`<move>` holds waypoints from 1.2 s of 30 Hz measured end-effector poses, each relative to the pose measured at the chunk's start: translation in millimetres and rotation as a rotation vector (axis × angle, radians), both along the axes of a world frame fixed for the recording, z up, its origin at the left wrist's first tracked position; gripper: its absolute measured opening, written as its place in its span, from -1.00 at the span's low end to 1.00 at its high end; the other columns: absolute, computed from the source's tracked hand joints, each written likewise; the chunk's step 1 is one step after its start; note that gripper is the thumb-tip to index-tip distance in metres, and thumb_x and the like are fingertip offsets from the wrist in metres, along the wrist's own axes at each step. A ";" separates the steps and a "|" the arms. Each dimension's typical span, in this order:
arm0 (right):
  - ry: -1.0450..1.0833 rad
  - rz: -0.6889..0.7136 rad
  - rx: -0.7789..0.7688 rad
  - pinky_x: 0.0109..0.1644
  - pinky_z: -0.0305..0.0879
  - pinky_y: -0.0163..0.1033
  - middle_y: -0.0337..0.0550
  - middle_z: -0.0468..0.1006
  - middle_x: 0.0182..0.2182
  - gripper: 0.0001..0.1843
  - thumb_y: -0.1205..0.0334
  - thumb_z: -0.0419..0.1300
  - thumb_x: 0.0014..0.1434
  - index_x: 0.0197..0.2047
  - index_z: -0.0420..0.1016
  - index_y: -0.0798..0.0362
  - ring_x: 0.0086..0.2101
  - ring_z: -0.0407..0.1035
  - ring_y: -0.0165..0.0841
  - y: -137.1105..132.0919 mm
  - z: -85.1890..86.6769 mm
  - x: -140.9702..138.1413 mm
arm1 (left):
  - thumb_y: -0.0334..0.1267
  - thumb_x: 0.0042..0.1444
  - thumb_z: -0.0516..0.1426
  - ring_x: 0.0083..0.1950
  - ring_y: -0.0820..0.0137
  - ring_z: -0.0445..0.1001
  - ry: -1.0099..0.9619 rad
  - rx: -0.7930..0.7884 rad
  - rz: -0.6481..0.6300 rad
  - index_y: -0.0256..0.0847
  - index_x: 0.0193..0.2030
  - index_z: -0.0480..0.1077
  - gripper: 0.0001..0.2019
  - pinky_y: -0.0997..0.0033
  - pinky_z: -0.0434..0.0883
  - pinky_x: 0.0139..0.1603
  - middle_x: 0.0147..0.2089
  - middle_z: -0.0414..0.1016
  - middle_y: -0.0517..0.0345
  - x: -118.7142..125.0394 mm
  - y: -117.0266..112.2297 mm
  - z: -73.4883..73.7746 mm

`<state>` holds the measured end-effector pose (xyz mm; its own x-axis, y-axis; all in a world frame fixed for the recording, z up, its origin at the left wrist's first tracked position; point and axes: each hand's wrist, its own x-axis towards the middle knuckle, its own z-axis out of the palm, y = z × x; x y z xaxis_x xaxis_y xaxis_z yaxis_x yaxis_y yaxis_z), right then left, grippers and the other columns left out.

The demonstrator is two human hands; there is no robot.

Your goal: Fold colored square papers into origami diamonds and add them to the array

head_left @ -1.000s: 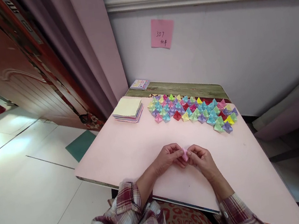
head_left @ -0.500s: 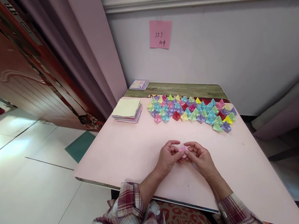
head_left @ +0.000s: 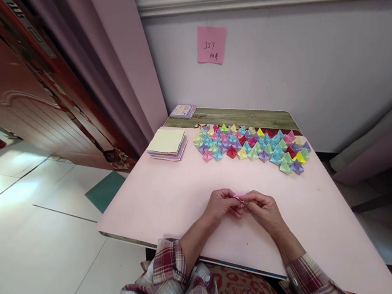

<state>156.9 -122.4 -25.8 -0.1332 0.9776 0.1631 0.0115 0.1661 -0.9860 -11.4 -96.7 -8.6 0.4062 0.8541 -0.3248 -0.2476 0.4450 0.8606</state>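
Observation:
A small folded piece of pink paper is pinched between both hands above the front of the table. My left hand is closed on its left side, thumb and forefinger pressed together. From the right, my right hand pinches it too, with the other fingers curled. Most of the paper is hidden behind the fingers. Beyond the hands, several rows of small folded paper shapes in many colours stand close together.
A stack of square paper sheets, pale yellow on top, lies at the table's left. A small packet sits on the far left corner. The pink-covered table meets a wall bearing a pink note. Green paper appears on the floor.
My fingers have closed in tighter around the pink paper, and the raised forefingers have come down onto it. Less of the paper shows now.

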 end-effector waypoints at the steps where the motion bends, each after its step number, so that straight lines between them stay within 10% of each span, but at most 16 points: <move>1: -0.028 -0.003 0.048 -0.30 0.40 -0.24 -0.16 0.58 -0.34 -0.85 0.23 0.23 0.17 -0.24 0.65 -0.05 -0.36 0.45 -0.33 0.2 -0.1 0.3 | -0.31 -0.23 0.35 -0.56 0.36 0.51 -0.002 -0.007 0.005 -0.36 -0.45 0.44 -0.78 0.39 0.49 -0.52 -0.53 0.54 0.07 -0.2 -0.2 0.7; 9: -0.167 -0.023 0.261 -0.24 0.38 -0.22 -0.13 0.55 -0.26 -0.68 0.37 0.09 0.21 -0.11 0.63 -0.08 -0.28 0.46 -0.32 -3.5 0.1 -3.5 | -0.22 -0.17 0.38 -0.45 0.36 0.56 -0.101 0.045 -0.014 -0.38 -0.33 0.47 -0.69 0.37 0.51 -0.34 -0.42 0.58 0.03 -7.6 -2.5 1.0; 36: -0.188 -0.171 0.126 -0.21 0.45 -0.21 -0.08 0.57 -0.18 -0.66 0.12 0.29 0.16 0.01 0.57 -0.05 -0.24 0.48 -0.29 -1.9 -12.8 -5.9 | -0.18 0.01 0.29 -0.46 0.46 0.45 0.013 0.298 0.106 -0.33 -0.29 0.54 -0.78 0.47 0.42 -0.36 -0.46 0.51 0.14 -0.1 -10.9 -9.7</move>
<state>151.0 -124.2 -38.6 -0.0078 0.9619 0.2733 0.2305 0.2677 -0.9355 -11.5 -107.6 -18.3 0.3074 0.9498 -0.0587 -0.2668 0.1453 0.9527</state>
